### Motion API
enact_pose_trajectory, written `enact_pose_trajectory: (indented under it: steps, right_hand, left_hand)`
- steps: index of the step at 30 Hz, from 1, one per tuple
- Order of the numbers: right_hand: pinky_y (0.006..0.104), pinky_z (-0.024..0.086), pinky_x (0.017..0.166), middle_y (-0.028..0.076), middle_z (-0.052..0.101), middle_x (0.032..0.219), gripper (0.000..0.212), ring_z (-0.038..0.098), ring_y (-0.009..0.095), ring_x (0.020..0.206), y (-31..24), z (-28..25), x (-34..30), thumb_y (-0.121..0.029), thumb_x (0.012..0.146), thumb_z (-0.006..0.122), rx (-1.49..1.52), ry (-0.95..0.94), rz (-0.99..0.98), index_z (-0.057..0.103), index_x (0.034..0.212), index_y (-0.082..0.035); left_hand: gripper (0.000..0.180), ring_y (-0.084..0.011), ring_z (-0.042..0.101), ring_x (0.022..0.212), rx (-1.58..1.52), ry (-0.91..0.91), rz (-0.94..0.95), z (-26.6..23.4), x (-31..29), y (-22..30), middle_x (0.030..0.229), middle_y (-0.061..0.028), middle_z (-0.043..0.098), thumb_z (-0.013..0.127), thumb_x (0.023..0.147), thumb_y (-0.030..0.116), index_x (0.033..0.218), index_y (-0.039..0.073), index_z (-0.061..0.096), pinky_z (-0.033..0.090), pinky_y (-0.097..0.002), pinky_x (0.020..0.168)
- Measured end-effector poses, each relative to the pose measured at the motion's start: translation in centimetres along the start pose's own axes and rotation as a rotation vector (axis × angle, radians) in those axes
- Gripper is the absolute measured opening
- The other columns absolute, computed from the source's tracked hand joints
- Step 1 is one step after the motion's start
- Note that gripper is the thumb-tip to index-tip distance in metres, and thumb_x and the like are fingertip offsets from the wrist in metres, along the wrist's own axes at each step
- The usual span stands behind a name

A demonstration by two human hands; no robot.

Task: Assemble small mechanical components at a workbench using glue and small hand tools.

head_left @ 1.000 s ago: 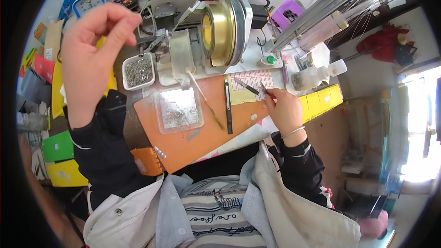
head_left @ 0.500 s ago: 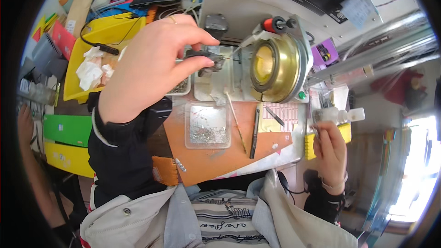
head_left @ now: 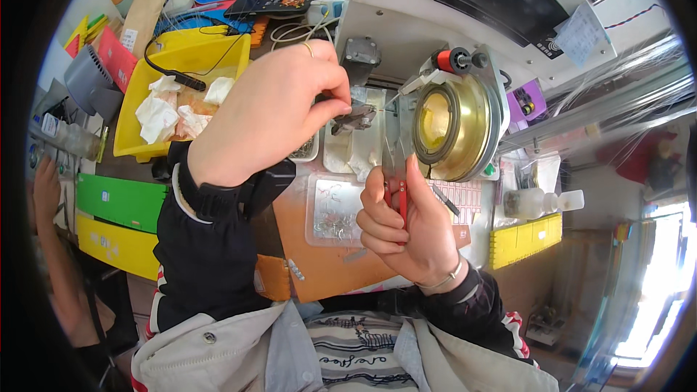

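Observation:
My left hand (head_left: pixel 272 109) reaches over the machine's light metal bed (head_left: pixel 341 149), thumb and forefinger pinched together. Anything between the fingertips is too small to make out. Right beside them is a dark grey metal piece (head_left: pixel 353 119); whether they touch it I cannot tell. In my right hand (head_left: pixel 417 229) is a pair of red-handled scissors (head_left: pixel 403 199), blades pointing away from me, toward the bed. The blades sit just left of a large brass-coloured wheel (head_left: pixel 472 127). A clear plastic box (head_left: pixel 312 207) of small thin metal pieces lies left of my right hand.
A yellow bin (head_left: pixel 127 131) with crumpled white paper stands at left, near green (head_left: pixel 116 202) and yellow boards. A red spool (head_left: pixel 456 60) sits above the wheel. White bottles (head_left: pixel 524 203) and a yellow block (head_left: pixel 526 242) are at right. Another person's arm (head_left: pixel 54 247) shows far left.
My right hand has come in from the right side to the middle, bringing the scissors toward the bed. My left hand's thumb and forefinger have closed into a pinch.

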State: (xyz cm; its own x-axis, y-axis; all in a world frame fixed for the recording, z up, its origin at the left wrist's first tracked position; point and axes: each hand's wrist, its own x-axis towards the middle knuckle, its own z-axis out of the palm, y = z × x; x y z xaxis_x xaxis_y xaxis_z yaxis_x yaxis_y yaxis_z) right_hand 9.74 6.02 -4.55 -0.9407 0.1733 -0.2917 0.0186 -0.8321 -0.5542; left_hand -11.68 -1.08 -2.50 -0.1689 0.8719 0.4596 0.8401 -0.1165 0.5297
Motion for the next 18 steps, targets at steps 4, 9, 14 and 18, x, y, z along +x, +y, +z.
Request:
enact_pose_trajectory:
  steps: [4, 9, 14, 18]
  right_hand:
    - [0.0211, 0.019, 0.042, -0.006, 0.027, 0.060, 0.052, 0.023, 0.004, 0.049, 0.2, -0.3, 1.1, -0.055, 0.106, 0.028, 0.121, 0.051, -0.016, 0.048, 0.089, -0.009]
    - [0.0216, 0.018, 0.042, -0.005, 0.029, 0.062, 0.051, 0.022, 0.005, 0.049, 0.5, -0.8, 2.1, -0.053, 0.106, 0.030, 0.199, -0.037, -0.045, 0.050, 0.093, -0.008]
    - [0.0210, 0.017, 0.042, -0.006, 0.028, 0.062, 0.050, 0.021, 0.004, 0.049, 0.1, -1.1, 2.8, -0.052, 0.107, 0.030, 0.204, -0.007, -0.045, 0.050, 0.093, -0.009]
    - [0.0207, 0.017, 0.042, -0.006, 0.028, 0.063, 0.049, 0.021, 0.004, 0.049, 0.1, -1.1, 3.2, -0.052, 0.107, 0.030, 0.203, -0.014, -0.031, 0.050, 0.093, -0.010]
  left_hand:
    - [0.013, -0.0257, 0.057, 0.072, -0.034, -0.022, 0.032, -0.1, -0.1, 0.1, 0.079, -0.0108, 0.056, 0.067, 0.084, 0.005, 0.088, 0.000, 0.056, 0.043, -0.0343, 0.062]
    - [0.011, -0.0275, 0.055, 0.067, -0.105, -0.028, -0.014, 0.4, -0.3, 0.1, 0.074, -0.0115, 0.054, 0.061, 0.087, 0.005, 0.091, 0.000, 0.053, 0.043, -0.0355, 0.060]
    - [0.007, -0.0240, 0.047, 0.056, -0.219, 0.062, -0.008, 1.8, 0.3, 0.7, 0.065, -0.0102, 0.049, 0.058, 0.089, 0.003, 0.089, 0.000, 0.052, 0.038, -0.0334, 0.055]
    - [0.008, -0.0100, 0.039, 0.055, -0.352, 0.057, -0.119, 1.9, 0.4, 1.3, 0.063, -0.0035, 0.046, 0.058, 0.092, 0.002, 0.087, 0.000, 0.052, 0.031, -0.0267, 0.051]
